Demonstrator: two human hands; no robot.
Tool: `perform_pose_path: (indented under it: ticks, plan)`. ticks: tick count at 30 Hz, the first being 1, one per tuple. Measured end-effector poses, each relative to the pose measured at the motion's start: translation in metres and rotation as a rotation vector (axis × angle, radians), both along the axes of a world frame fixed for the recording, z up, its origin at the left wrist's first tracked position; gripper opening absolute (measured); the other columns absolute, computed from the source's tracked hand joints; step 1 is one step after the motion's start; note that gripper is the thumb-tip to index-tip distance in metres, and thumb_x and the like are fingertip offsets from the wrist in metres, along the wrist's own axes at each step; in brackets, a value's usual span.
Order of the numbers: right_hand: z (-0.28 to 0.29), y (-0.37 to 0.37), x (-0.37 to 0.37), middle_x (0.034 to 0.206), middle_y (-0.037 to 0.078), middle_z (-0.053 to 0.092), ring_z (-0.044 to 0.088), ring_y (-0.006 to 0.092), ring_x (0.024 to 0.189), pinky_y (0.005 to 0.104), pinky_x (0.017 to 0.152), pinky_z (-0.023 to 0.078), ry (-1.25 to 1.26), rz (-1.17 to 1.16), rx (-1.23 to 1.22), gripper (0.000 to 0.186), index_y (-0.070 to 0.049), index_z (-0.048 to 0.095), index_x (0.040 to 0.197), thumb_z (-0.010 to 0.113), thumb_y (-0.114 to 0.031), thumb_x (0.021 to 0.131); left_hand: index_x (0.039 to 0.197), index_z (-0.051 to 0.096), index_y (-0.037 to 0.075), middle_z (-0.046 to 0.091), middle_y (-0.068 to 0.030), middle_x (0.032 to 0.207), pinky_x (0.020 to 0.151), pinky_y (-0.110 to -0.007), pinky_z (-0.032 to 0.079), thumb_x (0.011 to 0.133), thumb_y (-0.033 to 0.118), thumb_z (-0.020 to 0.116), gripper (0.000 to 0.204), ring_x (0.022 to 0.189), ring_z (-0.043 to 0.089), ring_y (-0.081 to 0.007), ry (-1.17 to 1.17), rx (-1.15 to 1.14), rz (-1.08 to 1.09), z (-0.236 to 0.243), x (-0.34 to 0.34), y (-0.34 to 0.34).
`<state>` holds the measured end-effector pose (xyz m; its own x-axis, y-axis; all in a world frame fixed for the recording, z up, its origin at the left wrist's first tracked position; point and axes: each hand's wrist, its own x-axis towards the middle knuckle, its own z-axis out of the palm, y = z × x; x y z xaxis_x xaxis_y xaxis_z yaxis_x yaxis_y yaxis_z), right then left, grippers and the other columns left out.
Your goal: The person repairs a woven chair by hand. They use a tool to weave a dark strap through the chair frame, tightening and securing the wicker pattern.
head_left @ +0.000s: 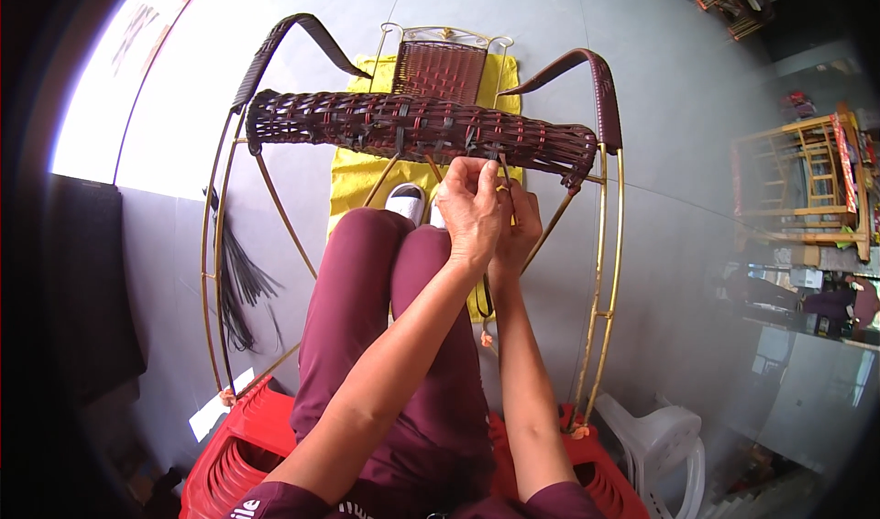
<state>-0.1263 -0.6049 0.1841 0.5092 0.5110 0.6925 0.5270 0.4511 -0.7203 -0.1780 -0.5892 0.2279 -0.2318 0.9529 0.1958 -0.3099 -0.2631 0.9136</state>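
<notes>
A gold metal chair frame (600, 313) stands tipped in front of me, with a dark brown and red woven wicker section (367, 120) running across it. My left hand (469, 212) is closed at the lower edge of the weave, thumb and finger pinching a dark weaving strip (505, 173). Close beside it, partly hidden behind it, my right hand (519, 226) has its fingers bent round the same strip, as far as I can see. Below my hands a dark strip end (487, 296) hangs down.
Wrapped armrests (610, 98) rise on both sides. A woven backrest (440, 68) lies over a yellow cloth (353, 185) on the floor. Dark loose strips (240, 272) hang at left. Red plastic stools (243, 432) and a white plastic chair (655, 432) stand close by; wooden frames (807, 185) are at right.
</notes>
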Motion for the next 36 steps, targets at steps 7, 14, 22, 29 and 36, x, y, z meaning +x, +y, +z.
perform_pose_path:
  ticks: [7, 14, 22, 29, 36]
  plan:
    - [0.014, -0.036, 0.006, 0.068, 0.013, 0.052, 0.053, 0.025, 0.056, 0.0325, 0.05, 0.04, -0.193, -0.114, -0.163, 0.019, 0.002, 0.06, 0.097, 0.055, -0.005, 0.08, 0.079, 0.054, -0.001, 0.056, -0.0024, 0.065, 0.048, -0.019, 0.042, 0.083, 0.013, 0.06, 0.015, 0.053, 0.05, -0.006, -0.053, 0.006, -0.062, 0.004, -0.004, 0.0]
    - [0.055, -0.05, 0.005, 0.072, 0.013, 0.057, 0.055, 0.0284, 0.058, 0.034, 0.051, 0.042, -0.257, -0.12, -0.216, 0.022, 0.002, 0.061, 0.096, 0.061, -0.001, 0.074, 0.078, 0.054, -0.002, 0.056, -0.0028, 0.064, 0.046, -0.02, 0.045, 0.083, 0.011, 0.059, 0.015, 0.051, 0.051, -0.0059, -0.071, -0.023, -0.066, 0.012, -0.006, -0.001]
    - [0.055, -0.041, 0.004, 0.074, 0.015, 0.059, 0.057, 0.0286, 0.06, 0.0339, 0.053, 0.044, -0.24, -0.072, -0.237, 0.019, 0.003, 0.062, 0.094, 0.059, 0.0, 0.075, 0.079, 0.053, 0.0, 0.054, -0.0009, 0.064, 0.047, -0.017, 0.04, 0.083, 0.013, 0.059, 0.015, 0.051, 0.048, -0.0043, -0.081, -0.001, -0.079, 0.009, -0.006, 0.0]
    - [0.049, -0.039, -0.006, 0.074, 0.016, 0.059, 0.058, 0.0299, 0.061, 0.0341, 0.053, 0.043, -0.168, -0.094, -0.253, 0.018, 0.004, 0.061, 0.093, 0.059, -0.001, 0.076, 0.079, 0.053, 0.0, 0.055, -0.001, 0.065, 0.047, -0.017, 0.04, 0.084, 0.013, 0.059, 0.015, 0.051, 0.048, -0.0044, -0.056, -0.004, -0.072, 0.004, -0.007, 0.0]
    - [0.042, -0.034, -0.008, 0.073, 0.016, 0.059, 0.058, 0.0277, 0.062, 0.0339, 0.055, 0.044, -0.098, -0.053, -0.176, 0.018, 0.005, 0.061, 0.095, 0.057, -0.003, 0.079, 0.077, 0.054, -0.001, 0.056, -0.002, 0.064, 0.048, -0.019, 0.042, 0.083, 0.012, 0.059, 0.015, 0.053, 0.049, -0.005, -0.05, 0.009, -0.048, 0.005, -0.004, 0.0]
